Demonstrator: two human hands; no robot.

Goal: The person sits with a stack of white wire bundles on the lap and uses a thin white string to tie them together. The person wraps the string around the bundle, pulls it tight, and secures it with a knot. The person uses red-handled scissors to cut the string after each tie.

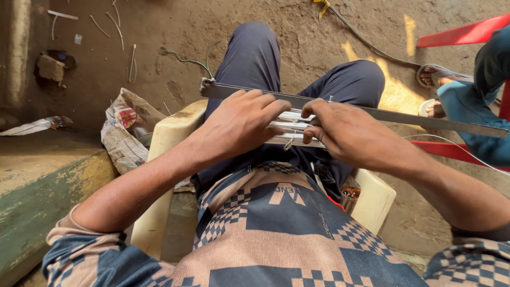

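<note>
Resting palm-down across the lap, the left hand (pixel 239 125) bends its fingers over the edge of a long metal strip (pixel 404 118) and presses onto a small stack of shiny metal pieces (pixel 289 127) lying on the thighs. The right hand (pixel 345 133) comes in from the other side — its fingertips curl around the same stack, pinching it just below the strip. Both forearms angle inward from a patterned shirt. The strip runs slantwise over the knees, from a bracket end near the left knee out toward a red chair (pixel 462 33). Left of the cream plastic chair (pixel 170 138) sits a crumpled printed sack (pixel 123 138) — whitish with a red patch — on the dirt floor (pixel 175 32).
</note>
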